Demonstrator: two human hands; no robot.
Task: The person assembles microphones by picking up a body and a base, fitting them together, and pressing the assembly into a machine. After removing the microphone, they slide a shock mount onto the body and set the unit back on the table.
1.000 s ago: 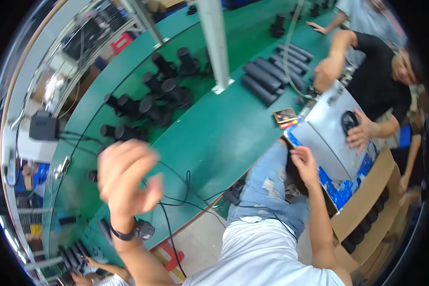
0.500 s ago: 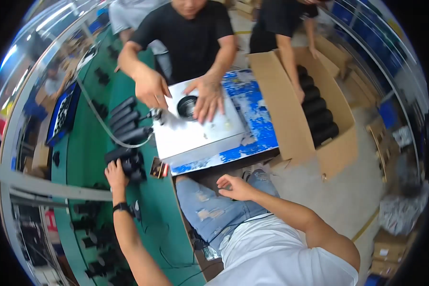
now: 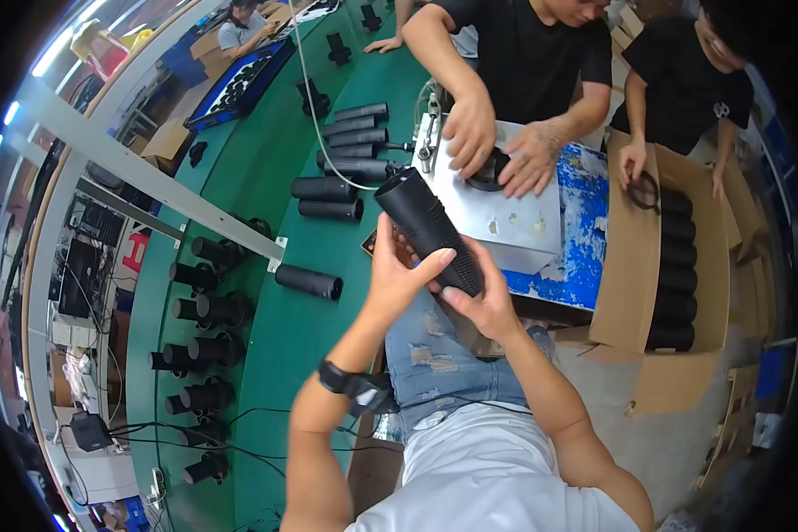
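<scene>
In front of me I hold a black ribbed tube [image 3: 427,217] tilted, its hollow end up toward the far left. My left hand [image 3: 397,270] is closed round its left side, the thumb lying across the body. My right hand [image 3: 486,300] grips the lower end, where the surface is finely textured. Nearest to my left hand on the green bench lies a similar black tube [image 3: 309,282]. A row of more such tubes [image 3: 350,151] lies farther off, beside the metal plate.
Across from me a person's hands [image 3: 505,164] work a black ring on a silver metal plate [image 3: 532,226]. At right, another person stands by an open cardboard box [image 3: 625,275] of black tubes. Several black parts [image 3: 206,350] and cables [image 3: 248,443] lie on the bench at left.
My left hand has come off the bench with a black tube, raised before me. My right hand has moved up from my lap and grips it too. The view has shifted left.
</scene>
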